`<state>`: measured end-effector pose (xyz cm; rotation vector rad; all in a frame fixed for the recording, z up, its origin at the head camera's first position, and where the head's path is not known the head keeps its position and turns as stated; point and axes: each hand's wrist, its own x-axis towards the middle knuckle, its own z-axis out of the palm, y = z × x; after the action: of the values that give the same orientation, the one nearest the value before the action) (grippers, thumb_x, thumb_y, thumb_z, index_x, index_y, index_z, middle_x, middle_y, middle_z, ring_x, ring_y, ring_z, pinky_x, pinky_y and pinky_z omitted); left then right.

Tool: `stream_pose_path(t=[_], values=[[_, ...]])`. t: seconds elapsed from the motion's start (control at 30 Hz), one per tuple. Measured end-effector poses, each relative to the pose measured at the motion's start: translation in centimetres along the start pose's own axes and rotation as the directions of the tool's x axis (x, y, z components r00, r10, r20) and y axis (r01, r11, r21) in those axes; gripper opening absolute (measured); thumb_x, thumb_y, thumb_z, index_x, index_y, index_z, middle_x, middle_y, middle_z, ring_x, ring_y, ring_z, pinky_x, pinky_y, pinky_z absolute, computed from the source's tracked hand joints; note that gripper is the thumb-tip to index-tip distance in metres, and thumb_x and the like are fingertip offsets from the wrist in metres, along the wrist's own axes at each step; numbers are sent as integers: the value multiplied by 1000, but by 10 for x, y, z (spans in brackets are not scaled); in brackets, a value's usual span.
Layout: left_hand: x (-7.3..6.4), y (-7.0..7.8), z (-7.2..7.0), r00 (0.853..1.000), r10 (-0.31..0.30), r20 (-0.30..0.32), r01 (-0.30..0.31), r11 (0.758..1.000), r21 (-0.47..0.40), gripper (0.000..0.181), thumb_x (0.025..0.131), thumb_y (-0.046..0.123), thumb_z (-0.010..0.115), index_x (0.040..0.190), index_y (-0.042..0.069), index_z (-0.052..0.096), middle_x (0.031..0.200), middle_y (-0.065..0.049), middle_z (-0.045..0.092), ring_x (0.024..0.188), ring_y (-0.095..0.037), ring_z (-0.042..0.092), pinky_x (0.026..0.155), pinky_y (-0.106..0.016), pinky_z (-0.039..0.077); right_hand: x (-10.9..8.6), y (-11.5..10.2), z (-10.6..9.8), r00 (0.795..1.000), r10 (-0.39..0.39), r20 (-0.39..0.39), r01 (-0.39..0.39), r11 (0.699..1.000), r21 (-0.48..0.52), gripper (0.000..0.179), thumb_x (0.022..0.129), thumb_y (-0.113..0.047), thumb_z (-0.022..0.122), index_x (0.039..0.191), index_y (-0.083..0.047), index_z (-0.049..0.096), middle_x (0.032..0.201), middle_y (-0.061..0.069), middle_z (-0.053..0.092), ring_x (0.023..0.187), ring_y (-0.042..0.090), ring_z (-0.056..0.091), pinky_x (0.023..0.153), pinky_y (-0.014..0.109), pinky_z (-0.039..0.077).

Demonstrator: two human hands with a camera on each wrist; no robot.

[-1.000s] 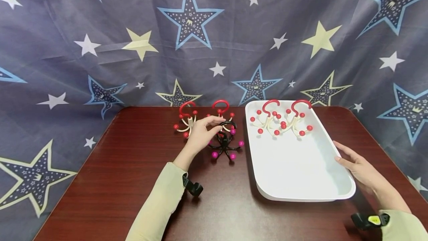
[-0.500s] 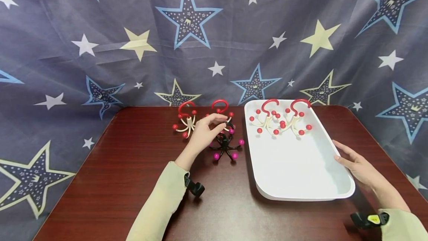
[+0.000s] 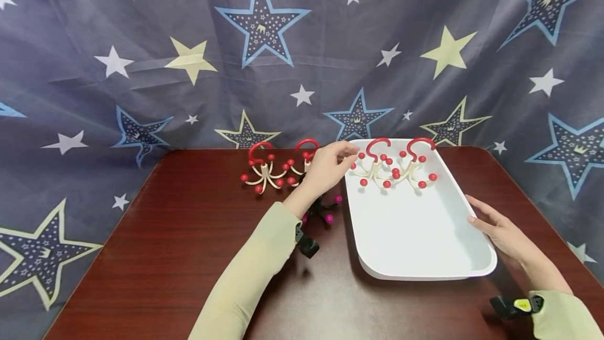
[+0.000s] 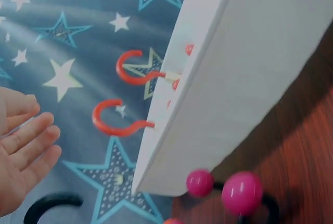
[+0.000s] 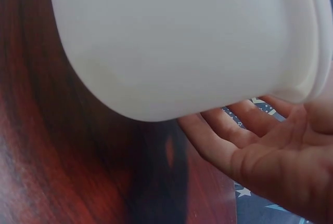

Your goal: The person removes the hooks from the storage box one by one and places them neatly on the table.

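Observation:
In the head view my left hand (image 3: 330, 164) is above the left rim of a white tray (image 3: 415, 240), its fingers loosely bent around nothing. Partly hidden below it stands a black multi-arm hanging hook (image 3: 329, 219) with magenta ball tips; the left wrist view shows its black hook end apart from the fingers (image 4: 34, 135). Two cream hanging hooks (image 3: 375, 170) with red tops and red balls stand inside the tray at the back. My right hand (image 3: 507, 237) grips the tray's right side, thumb over the rim and fingers along the outer wall.
Two more cream-and-red hanging hooks (image 3: 264, 173) stand on the dark wooden table (image 3: 198, 235), left of the tray; my left hand covers part of one. A star-patterned cloth (image 3: 302, 67) hangs right behind the table's back edge.
My left hand has left the black hanging hook's top and moved right, to the tray's rim. The black hook stays on the table. My right hand keeps its hold on the tray.

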<state>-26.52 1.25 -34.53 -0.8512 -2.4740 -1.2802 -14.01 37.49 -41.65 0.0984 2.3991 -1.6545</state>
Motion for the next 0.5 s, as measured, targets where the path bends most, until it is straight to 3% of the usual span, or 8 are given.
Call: stream_pose_path(t=[0.2,0.27,0.43,0.5], values=[[20,4,21,999,-17,-37,18,1000,26,21,87,20,60,107,13,64,101,0,67,88,-10,62,77,-16,46,0,-1,0,1000,0,-9,0,1000,-6,68,94,-27,49,147,-13,9,101,-30,42,86,1,59,71,31,53],[28,4,26,998,-42,-47,43,999,27,23,87,18,60,108,12,64,103,-1,66,89,-11,63,77,-18,47,0,-1,1,1000,6,-15,-6,1000,-16,68,94,-28,49,147,-14,9,112,-15,49,87,1,59,72,31,53],[41,6,36,992,-102,-71,105,994,44,26,86,17,61,111,11,63,106,-3,66,92,-14,63,79,-21,47,1,-1,2,999,21,-28,-22,999,-39,68,94,-29,49,147,-14,9,132,16,37,88,3,59,73,32,53],[45,7,40,990,-113,-78,117,992,48,27,85,17,62,111,11,63,107,-3,65,93,-16,63,81,-22,47,1,0,2,999,20,-30,-21,999,-34,68,94,-29,49,147,-13,10,126,4,42,88,3,59,73,32,53]])
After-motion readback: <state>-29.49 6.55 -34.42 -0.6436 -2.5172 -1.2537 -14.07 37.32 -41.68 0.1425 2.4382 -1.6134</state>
